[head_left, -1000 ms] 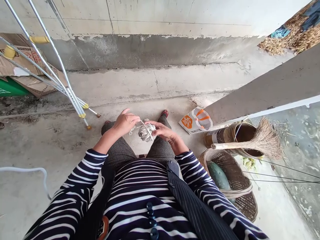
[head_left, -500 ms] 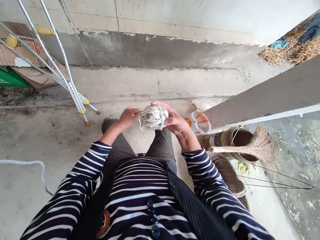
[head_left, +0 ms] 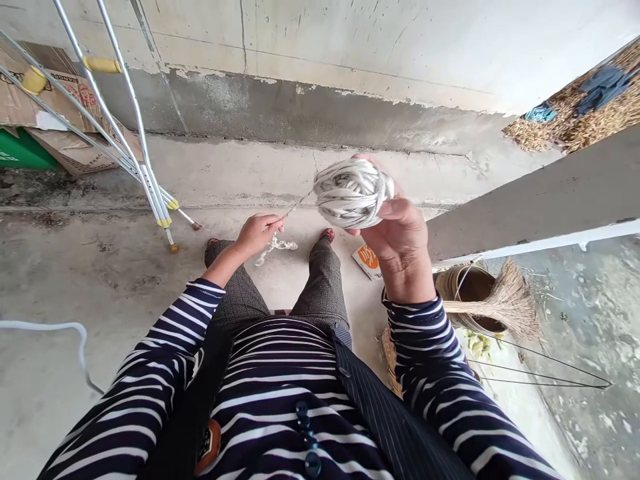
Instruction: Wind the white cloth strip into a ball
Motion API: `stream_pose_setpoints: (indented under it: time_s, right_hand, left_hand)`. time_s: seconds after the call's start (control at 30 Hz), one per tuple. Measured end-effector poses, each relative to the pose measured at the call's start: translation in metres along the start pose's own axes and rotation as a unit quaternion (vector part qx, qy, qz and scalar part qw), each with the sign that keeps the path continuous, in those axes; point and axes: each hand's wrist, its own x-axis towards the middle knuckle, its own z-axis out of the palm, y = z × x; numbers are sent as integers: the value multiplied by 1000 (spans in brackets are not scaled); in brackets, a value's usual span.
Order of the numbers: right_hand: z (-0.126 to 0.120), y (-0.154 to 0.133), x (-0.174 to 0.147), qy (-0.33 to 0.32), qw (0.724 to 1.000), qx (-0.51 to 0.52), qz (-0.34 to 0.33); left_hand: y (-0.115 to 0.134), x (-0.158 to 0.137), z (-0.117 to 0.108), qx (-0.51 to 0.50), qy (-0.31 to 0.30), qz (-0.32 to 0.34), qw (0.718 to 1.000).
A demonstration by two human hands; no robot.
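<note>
A ball of white cord (head_left: 350, 193) with dark flecks is gripped from its right side by my right hand (head_left: 400, 227), in front of me above my knees. One thin strand (head_left: 299, 204) runs from the ball down to the left. My left hand (head_left: 259, 235) pinches that strand between thumb and fingers. Below the left fingers dangles a knotted, crinkled white tail (head_left: 276, 248). The far fingers of my right hand are partly hidden behind the ball.
Aluminium crutches (head_left: 135, 157) lean at the left by cardboard boxes (head_left: 75, 150). On the right stand a bucket (head_left: 463, 287) and a straw broom (head_left: 510, 300), near a low ledge (head_left: 540, 180). A white hose (head_left: 60, 325) lies at left. Husks (head_left: 595, 120) are piled far right.
My right hand has lifted the ball up and to the right, away from my left hand. The strand between them now shows stretched out. My left hand has stayed nearly in place.
</note>
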Motion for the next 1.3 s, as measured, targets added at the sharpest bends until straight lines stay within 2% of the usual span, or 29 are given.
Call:
stream_pose_setpoints:
  time_s: [0.13,0.23,0.3,0.4,0.47,0.57,0.67,0.77,0.83,0.97,1.03,1.13,1.23,1.3]
  right_hand:
    - [3,-24,-9,39,999,7,-7]
    - [5,-39,-18,27,999,9,-19]
    - [7,-49,-23,17,999,-11,-50]
    - [10,-58,-26,43,991,-64,-107]
    - [12,-62,-26,54,989,-71,-117]
    - [16,-65,-28,53,992,-44,-103]
    - [16,-70,-38,91,987,-32,-125]
    - [11,-76,-53,138,977,-39,-155]
    - [9,-78,-58,149,977,-28,-151]
    - [9,-67,-44,126,989,41,-70]
    - [6,-53,-29,78,994,62,-47]
    - [-8,-25,-7,37,997,74,-6]
    - [-24,5,4,29,995,95,32]
    - [-29,23,8,19,992,115,50]
  left_hand:
    - [-22,-3,9,-16,-12,-10,1000]
    - [-38,1,16,-21,-26,-35,999]
    - [-47,3,22,-10,-40,-60,997]
    - [-58,1,32,1,-59,-96,994]
    - [-63,-2,36,10,-73,-125,989]
    - [-70,-1,28,42,-77,-170,982]
    - [-74,14,2,75,-16,-191,979]
    - [-69,33,-22,91,31,-159,982]
    - [-63,41,-25,90,7,-139,986]
    - [-56,33,4,79,-95,-138,983]
    - [-52,24,21,76,-104,-133,983]
    - [-37,16,33,30,-60,-113,991]
    - [-5,18,31,-73,2,-43,996]
    - [20,25,29,-137,40,7,990]
